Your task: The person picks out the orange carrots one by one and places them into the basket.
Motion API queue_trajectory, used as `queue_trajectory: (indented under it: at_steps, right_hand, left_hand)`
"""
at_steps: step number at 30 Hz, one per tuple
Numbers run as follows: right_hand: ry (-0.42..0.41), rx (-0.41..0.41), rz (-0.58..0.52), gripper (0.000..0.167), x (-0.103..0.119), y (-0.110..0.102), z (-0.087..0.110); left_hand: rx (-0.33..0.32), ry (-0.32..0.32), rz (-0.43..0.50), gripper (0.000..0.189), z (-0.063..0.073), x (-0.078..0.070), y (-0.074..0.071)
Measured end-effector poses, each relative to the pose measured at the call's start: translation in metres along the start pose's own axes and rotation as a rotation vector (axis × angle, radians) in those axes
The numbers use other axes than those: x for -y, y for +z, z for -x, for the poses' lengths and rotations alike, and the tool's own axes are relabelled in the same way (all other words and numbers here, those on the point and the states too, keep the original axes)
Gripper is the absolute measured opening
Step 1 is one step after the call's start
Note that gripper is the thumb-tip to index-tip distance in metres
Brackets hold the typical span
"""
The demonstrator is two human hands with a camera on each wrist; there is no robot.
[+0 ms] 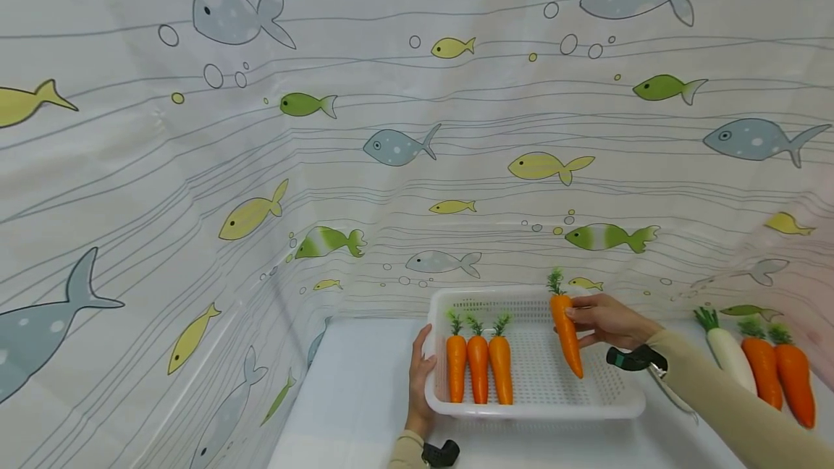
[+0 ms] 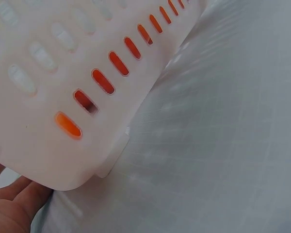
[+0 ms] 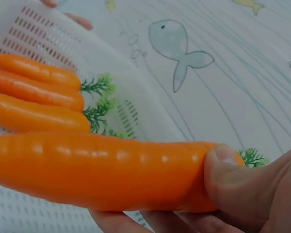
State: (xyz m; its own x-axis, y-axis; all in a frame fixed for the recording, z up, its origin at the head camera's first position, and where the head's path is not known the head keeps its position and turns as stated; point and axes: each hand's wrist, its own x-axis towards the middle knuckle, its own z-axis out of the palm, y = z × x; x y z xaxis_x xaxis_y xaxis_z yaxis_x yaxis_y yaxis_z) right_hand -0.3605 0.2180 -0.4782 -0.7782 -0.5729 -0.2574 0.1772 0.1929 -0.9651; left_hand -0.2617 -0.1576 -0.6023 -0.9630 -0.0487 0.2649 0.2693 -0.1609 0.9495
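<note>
My right hand [image 1: 615,320] pinches an orange carrot [image 1: 565,335] near its leafy top, thumb on one side and fingers beneath. The carrot hangs tip down above the right half of a white plastic basket [image 1: 534,411] with a slotted wall and floor. Three more carrots [image 1: 478,368] with green tops lie side by side in the basket's left part. At the basket's left edge, my left hand [image 1: 419,382] grips the rim. In the left wrist view, the fingers [image 2: 34,196] meet the basket's corner, and orange shows through its slots.
Right of the basket, a white radish [image 1: 731,360] and two carrots [image 1: 795,382] lie on the white table [image 1: 365,382], close to my right forearm. A fish-patterned sheet [image 1: 365,187] rises behind and to the left. Each wrist wears a dark strap [image 1: 628,358].
</note>
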Motion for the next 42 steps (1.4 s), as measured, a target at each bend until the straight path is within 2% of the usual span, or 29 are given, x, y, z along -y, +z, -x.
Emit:
queue_trajectory:
  at_steps: [11, 25, 35, 42]
  right_hand:
    - [0.007, -0.024, -0.017, 0.065, -0.007, 0.019, -0.018]
    - [0.079, -0.126, -0.023, 0.056, -0.018, 0.049, -0.041]
    - [0.154, -0.206, -0.021, 0.058, -0.033, 0.069, -0.052]
    - [0.184, -0.237, 0.027, 0.059, -0.044, 0.075, -0.059]
  left_hand:
    - [-0.005, 0.0, -0.006, 0.065, -0.002, -0.001, 0.002]
    - [-0.014, -0.005, -0.016, 0.064, -0.004, -0.002, 0.001]
    - [-0.03, -0.019, -0.015, 0.063, -0.002, -0.002, 0.0]
    - [-0.019, -0.017, 0.005, 0.064, 0.0, -0.001, -0.001]
